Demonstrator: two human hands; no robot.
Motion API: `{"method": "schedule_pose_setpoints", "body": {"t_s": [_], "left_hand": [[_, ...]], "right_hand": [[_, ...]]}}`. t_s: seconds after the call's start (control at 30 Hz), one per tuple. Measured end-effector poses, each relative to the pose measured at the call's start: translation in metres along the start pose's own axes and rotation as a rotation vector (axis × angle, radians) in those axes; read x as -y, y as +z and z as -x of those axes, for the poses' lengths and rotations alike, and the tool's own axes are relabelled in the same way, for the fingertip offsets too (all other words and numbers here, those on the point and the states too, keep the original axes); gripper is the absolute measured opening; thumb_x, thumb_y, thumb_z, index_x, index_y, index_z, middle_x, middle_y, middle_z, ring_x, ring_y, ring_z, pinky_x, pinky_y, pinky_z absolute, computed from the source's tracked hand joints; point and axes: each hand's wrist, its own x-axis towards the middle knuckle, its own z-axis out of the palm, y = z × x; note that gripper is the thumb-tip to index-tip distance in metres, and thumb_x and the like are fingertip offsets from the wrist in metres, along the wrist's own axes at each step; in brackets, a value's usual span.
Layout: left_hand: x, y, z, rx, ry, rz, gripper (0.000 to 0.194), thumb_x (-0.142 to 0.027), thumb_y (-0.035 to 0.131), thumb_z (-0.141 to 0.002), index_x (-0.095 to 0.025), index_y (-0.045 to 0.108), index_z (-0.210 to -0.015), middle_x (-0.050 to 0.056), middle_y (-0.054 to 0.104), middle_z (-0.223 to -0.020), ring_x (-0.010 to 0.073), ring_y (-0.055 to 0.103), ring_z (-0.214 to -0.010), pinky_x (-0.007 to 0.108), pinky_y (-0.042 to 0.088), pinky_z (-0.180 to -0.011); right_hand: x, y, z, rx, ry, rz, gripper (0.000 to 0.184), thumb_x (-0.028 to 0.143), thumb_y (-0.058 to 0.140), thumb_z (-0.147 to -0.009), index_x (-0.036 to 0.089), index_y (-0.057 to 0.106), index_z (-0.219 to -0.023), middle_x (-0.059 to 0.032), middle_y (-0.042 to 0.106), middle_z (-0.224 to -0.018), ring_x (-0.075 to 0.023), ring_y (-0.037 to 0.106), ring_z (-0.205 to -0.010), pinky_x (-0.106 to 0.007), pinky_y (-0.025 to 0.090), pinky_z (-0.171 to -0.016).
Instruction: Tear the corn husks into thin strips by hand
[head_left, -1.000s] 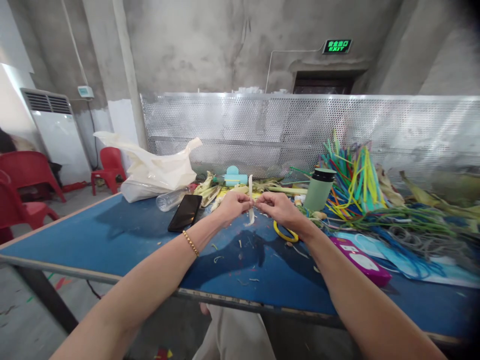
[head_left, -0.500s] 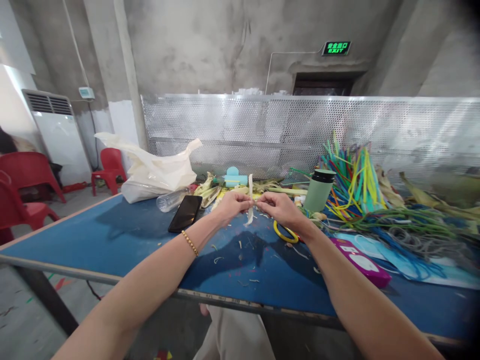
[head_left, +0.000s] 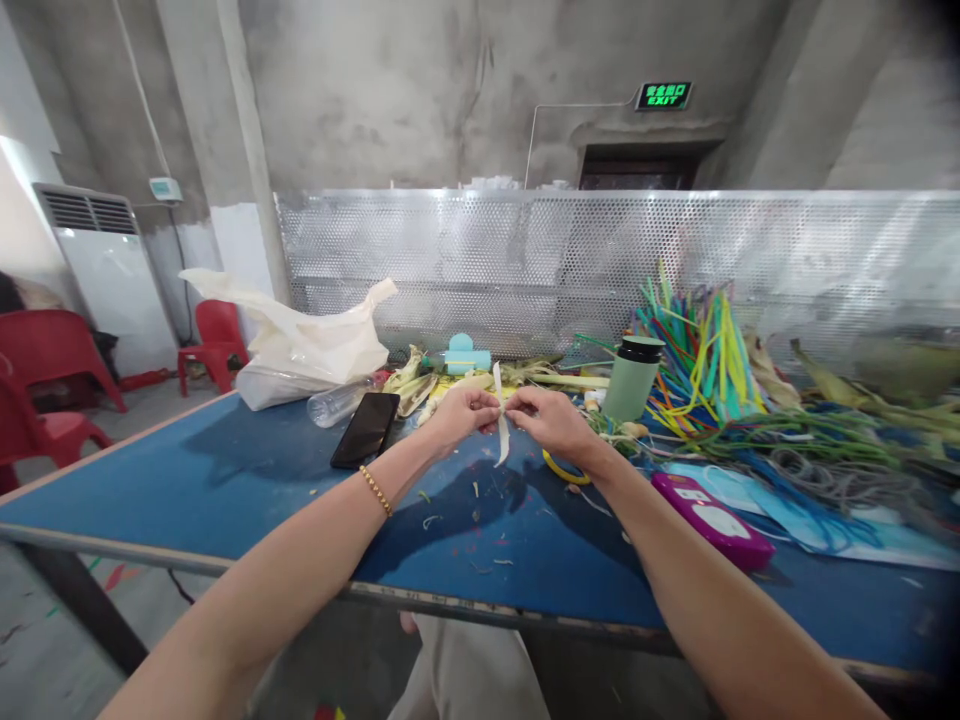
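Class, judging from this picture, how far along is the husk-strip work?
Done: small trimmings litter the blue table. In hand: left hand and right hand pinch one pale husk strip. Left: a heap of corn husks lies behind.

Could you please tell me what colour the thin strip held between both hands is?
Pale cream, a thin husk-like strip; the head view shows it best.
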Motion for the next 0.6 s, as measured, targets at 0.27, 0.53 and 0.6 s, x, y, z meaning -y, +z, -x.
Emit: {"method": "schedule_pose_setpoints", "body": {"t_s": [0.27, 0.53, 0.6], "left_hand": [[0.0004, -0.0001, -0.0001, -0.013, -0.01, -0.064, 0.008, -0.016, 0.066, -0.075, -0.01, 0.063, -0.072, 0.001, 0.059, -0.058, 0.0074, 0.05, -0.05, 0.021, 0.04, -0.053], [0.0033, -0.0028, -0.003, -0.013, 0.021, -0.096, 0.012, -0.02, 0.07, -0.071, -0.01, 0.063, -0.071, 0.0, 0.057, -0.054, 0.0086, 0.051, -0.049, 0.022, 0.04, -0.052], [0.0031, -0.0037, -0.0031, -0.014, 0.035, -0.113, 0.011, -0.019, 0.069, -0.071, -0.009, 0.064, -0.072, 0.001, 0.057, -0.053, 0.0086, 0.05, -0.049, 0.022, 0.039, -0.051]], "right_hand": [[0.0053, 0.0024, 0.0007, 0.045, 0.008, 0.029, 0.01, 0.014, 0.051, -0.079, 0.017, 0.058, -0.073, 0.0, 0.058, -0.058, -0.0131, 0.05, -0.056, -0.025, 0.034, -0.059], [0.0049, 0.0023, -0.0001, 0.007, -0.032, 0.04, 0.008, 0.014, 0.052, -0.075, 0.017, 0.058, -0.069, 0.0003, 0.056, -0.06, -0.0122, 0.046, -0.057, -0.024, 0.031, -0.057], [0.0058, 0.0013, -0.0001, 0.013, -0.042, 0.034, 0.008, 0.014, 0.052, -0.076, 0.017, 0.057, -0.07, 0.0005, 0.056, -0.06, -0.012, 0.046, -0.057, -0.024, 0.031, -0.057]]}}
